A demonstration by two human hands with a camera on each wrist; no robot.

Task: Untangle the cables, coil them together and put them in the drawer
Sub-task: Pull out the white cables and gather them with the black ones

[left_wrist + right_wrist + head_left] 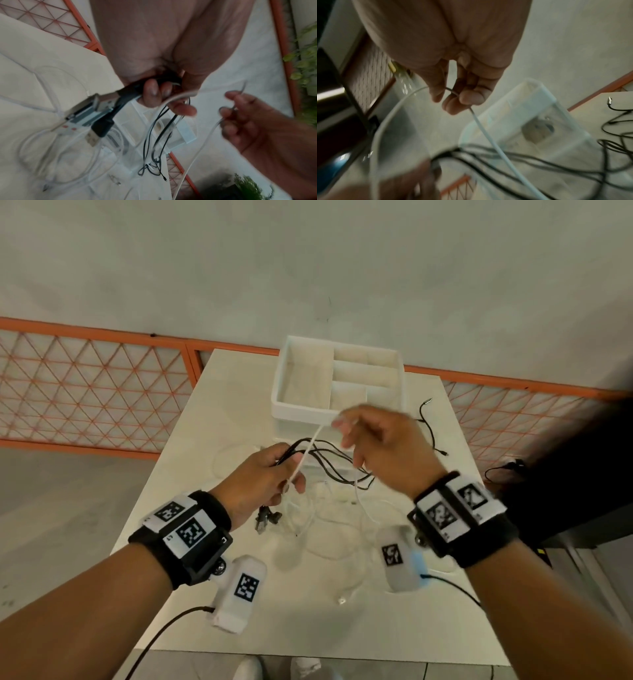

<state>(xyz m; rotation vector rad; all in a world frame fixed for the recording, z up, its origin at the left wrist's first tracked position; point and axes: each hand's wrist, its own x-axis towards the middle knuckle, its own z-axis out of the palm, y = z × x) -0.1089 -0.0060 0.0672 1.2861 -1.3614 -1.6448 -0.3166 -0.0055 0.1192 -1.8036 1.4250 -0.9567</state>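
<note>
My left hand point(270, 477) grips a bundle of black cables point(337, 462) together with a white cable point(306, 453); black USB plugs point(102, 127) hang below its fist point(159, 93). My right hand point(373, 440) pinches the same white cable point(489, 136) higher up, between thumb and fingers point(467, 98), and the cable runs taut between both hands. More white cable loops point(329, 529) lie tangled on the white table point(191, 440). The white drawer unit point(339, 381) stands behind the hands, its top tray divided into compartments.
A loose black cable end point(430, 422) trails on the table right of the drawer unit. An orange lattice fence point(92, 392) runs behind the table. A white plug point(341, 599) lies near the table's front edge.
</note>
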